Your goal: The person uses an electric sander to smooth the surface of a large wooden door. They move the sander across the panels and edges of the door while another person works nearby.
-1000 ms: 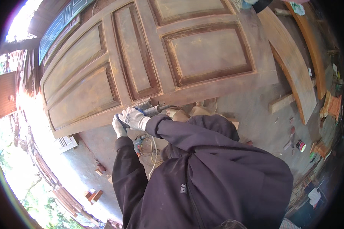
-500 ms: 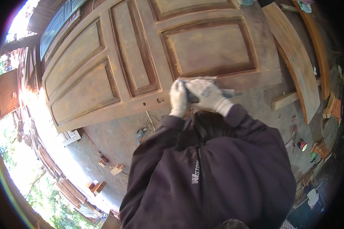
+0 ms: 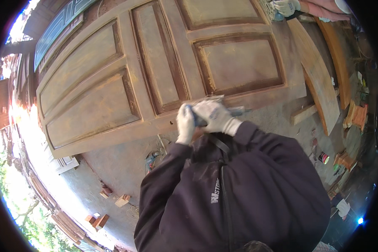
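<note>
A large brown panelled wooden door [image 3: 222,94] lies in front of me, its raised panels framed by dark mouldings. Both my hands, in whitish work gloves, are together at its near edge. My left hand [image 3: 185,124] is closed at the left end of a grey block-like tool [image 3: 237,111], next to something bluish. Over the top of that tool my right hand [image 3: 214,115] is wrapped. Its grey end sticks out to the right, and a thin pale strip shows beyond the fingers. Gloves hide most of the tool, so its exact kind cannot be made out.
Another person's gloved hand [image 3: 286,6] is at the door's far right corner. Curved wooden boards [image 3: 319,71] lie to the right, with a small can [image 3: 323,158] on the floor. A blue power tool [image 3: 150,160] and wood offcuts [image 3: 122,200] lie at the left.
My hands and the tool have shifted left along the door's near edge, covering one of the holes there. The other person's gloved hand and arm have come into view at the upper right.
</note>
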